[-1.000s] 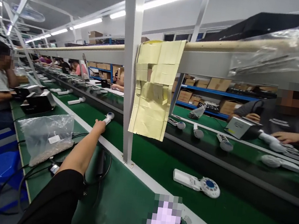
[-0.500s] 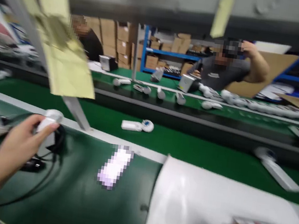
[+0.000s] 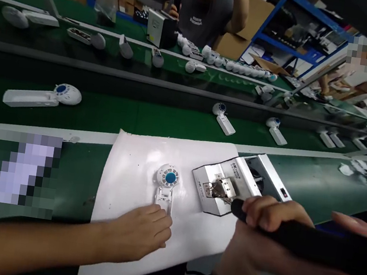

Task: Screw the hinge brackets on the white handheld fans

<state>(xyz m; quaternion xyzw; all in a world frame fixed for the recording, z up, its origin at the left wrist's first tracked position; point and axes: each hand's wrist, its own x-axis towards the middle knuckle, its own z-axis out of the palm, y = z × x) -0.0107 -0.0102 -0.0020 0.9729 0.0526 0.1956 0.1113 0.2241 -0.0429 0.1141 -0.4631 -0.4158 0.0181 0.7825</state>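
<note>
My left hand is closed on the handle of a white fan part with a blue round centre, which lies on a white sheet. At the right, my right hand is wrapped round a black electric screwdriver. Its front end points left, at the metal mechanism of a silver screw feeder. Whether the tip touches the mechanism is too small to tell.
Behind the sheet, a green conveyor carries several white fan parts. A pixelated bright object lies at left. Across the line, a person stands behind a box-shaped device. Blue shelves are at the back.
The view has swung to the right. My left hand has left the white object with black cable and now holds the fan part on the sheet. The screwdriver has come clearly into view by the feeder.
</note>
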